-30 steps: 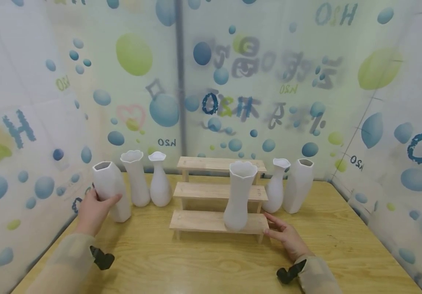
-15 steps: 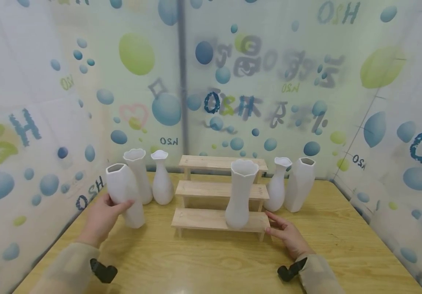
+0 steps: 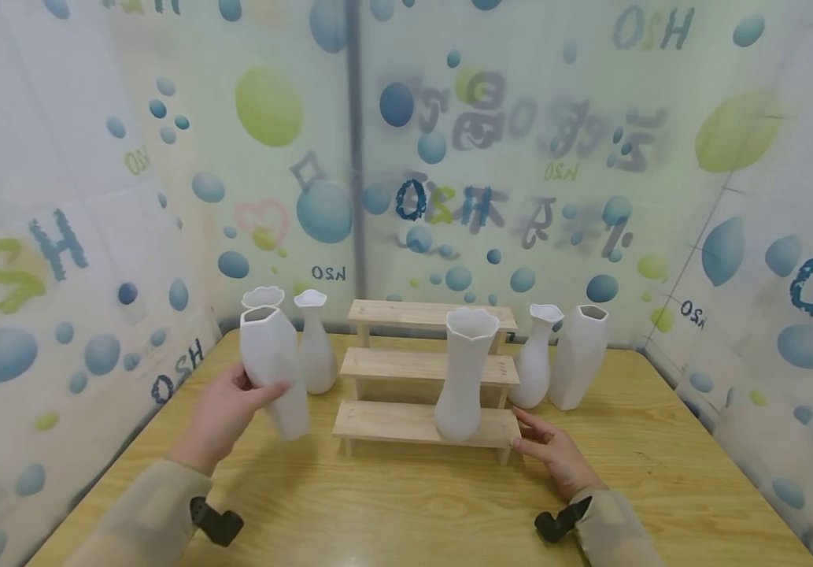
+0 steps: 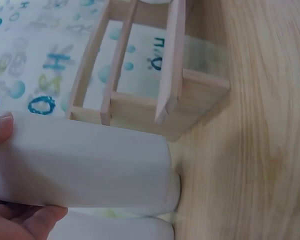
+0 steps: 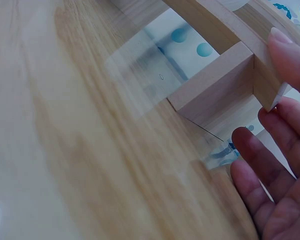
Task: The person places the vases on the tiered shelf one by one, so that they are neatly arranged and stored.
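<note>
My left hand [image 3: 225, 417] grips a faceted white vase [image 3: 275, 366] round its side, thumb on the near face. The vase leans, its mouth to the upper left, in front of a ruffled-rim vase [image 3: 263, 297] that it mostly hides. At the right end of the three-step wooden stand [image 3: 385, 423], my right hand [image 3: 555, 457] pinches the lowest step. In the right wrist view the thumb [image 5: 290, 57] lies over the board's corner and a fingertip touches beneath. Another ruffled-rim white vase [image 3: 461, 378] stands upright on that step, toward its right end.
A slim-necked white vase [image 3: 317, 346] stands left of the stand. On its right are a second slim-necked vase [image 3: 535, 358] and a faceted vase [image 3: 579, 358]. Printed curtains [image 3: 519, 181] enclose the wooden table [image 3: 406, 504] at the back and sides.
My left hand has carried the faceted vase rightward, from the table's left side to in front of the ruffled-rim vase there. My right hand has stayed at the stand.
</note>
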`<action>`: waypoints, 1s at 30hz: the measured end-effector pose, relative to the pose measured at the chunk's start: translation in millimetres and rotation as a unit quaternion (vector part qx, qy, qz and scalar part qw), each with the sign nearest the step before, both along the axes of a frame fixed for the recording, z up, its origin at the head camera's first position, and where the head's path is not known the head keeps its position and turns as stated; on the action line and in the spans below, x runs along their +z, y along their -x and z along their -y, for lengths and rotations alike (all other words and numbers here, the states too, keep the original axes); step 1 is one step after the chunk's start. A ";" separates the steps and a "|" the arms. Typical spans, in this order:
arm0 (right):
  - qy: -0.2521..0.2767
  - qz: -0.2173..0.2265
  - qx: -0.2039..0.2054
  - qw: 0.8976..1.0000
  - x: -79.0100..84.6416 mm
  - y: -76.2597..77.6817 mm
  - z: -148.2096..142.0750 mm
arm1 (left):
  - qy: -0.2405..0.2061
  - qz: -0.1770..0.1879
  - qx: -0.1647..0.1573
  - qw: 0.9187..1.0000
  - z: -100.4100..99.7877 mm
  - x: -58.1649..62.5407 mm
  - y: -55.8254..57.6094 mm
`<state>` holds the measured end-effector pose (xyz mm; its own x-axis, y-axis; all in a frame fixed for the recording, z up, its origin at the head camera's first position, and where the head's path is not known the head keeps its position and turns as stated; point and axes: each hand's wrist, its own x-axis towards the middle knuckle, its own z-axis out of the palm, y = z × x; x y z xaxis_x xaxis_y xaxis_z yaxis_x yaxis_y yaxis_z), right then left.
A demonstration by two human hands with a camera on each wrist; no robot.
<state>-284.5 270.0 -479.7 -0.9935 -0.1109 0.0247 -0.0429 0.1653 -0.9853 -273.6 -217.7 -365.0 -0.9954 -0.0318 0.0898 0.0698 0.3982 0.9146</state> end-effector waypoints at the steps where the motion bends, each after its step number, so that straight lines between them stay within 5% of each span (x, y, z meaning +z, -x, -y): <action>1: -0.001 0.000 0.001 1.000 -0.2 -0.1 -0.2 | -0.003 0.003 -0.004 1.000 -2.3 2.2 -0.7; 10: -0.001 -0.001 0.002 1.000 -3.0 1.0 -2.5 | -0.014 0.006 -0.042 0.999 -25.1 17.8 -5.2; 30: -0.007 -0.001 0.003 1.000 -2.4 0.4 -1.1 | -0.071 -0.029 -0.122 0.990 -86.0 23.6 2.2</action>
